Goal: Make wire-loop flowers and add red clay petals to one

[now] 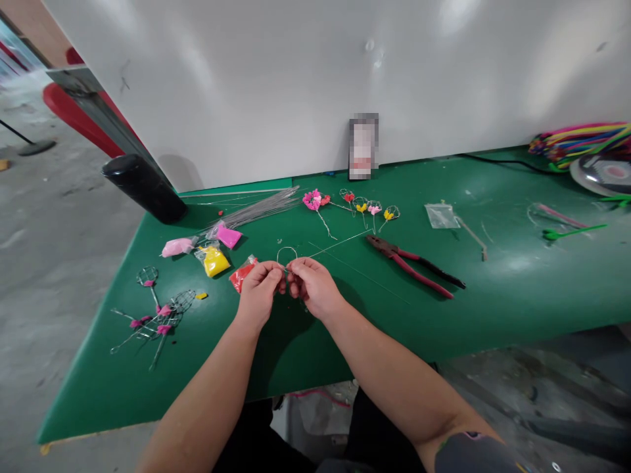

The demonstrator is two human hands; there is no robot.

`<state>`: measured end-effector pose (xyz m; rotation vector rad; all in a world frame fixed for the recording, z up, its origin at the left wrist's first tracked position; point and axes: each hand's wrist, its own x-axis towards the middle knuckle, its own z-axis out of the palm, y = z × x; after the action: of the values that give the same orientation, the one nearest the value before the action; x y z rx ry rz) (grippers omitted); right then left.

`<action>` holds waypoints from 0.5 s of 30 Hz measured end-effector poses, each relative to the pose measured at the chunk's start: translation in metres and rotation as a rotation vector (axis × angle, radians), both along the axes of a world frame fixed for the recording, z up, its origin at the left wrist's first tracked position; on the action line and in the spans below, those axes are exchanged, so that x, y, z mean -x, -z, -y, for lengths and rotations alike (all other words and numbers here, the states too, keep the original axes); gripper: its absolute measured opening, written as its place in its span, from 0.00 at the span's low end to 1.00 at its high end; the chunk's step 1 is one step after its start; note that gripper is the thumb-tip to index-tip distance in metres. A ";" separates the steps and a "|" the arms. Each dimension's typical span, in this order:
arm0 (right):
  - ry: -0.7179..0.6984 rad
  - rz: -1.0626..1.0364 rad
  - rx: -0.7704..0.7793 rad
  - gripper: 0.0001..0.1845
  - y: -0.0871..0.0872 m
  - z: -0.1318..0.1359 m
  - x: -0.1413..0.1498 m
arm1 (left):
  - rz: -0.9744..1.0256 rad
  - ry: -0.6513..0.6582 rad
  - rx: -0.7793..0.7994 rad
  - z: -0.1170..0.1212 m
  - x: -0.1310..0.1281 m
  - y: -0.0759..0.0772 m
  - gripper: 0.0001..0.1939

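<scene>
My left hand (259,291) and my right hand (311,284) meet over the green table (345,328), both pinched on a thin silver wire (287,251). The wire bends into a small loop just above my fingertips, and its long free end runs off to the right towards the pliers. Beside my left hand lies a small bag of red beads (241,274).
Red-handled pliers (413,264) lie right of my hands. Behind are finished wire flowers (362,207), a bundle of straight wires (256,209), bags of yellow (215,260) and pink (228,235) beads. Wire frames (158,315) sit at left, a black cylinder (144,187) at the corner.
</scene>
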<state>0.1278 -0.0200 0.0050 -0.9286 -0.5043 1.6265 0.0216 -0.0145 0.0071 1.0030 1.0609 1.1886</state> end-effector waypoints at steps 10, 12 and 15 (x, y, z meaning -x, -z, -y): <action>-0.178 -0.078 0.076 0.04 -0.005 0.000 -0.004 | 0.117 0.198 0.195 -0.002 0.006 -0.007 0.12; -0.096 -0.026 0.037 0.05 -0.004 0.000 -0.002 | 0.113 0.130 0.196 -0.003 0.004 -0.005 0.11; 0.053 0.098 -0.045 0.06 -0.002 0.001 0.003 | 0.041 -0.046 0.095 -0.003 -0.002 0.000 0.10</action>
<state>0.1253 -0.0211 0.0065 -0.9834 -0.5774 1.5217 0.0232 -0.0111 0.0071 0.8811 1.1030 1.1805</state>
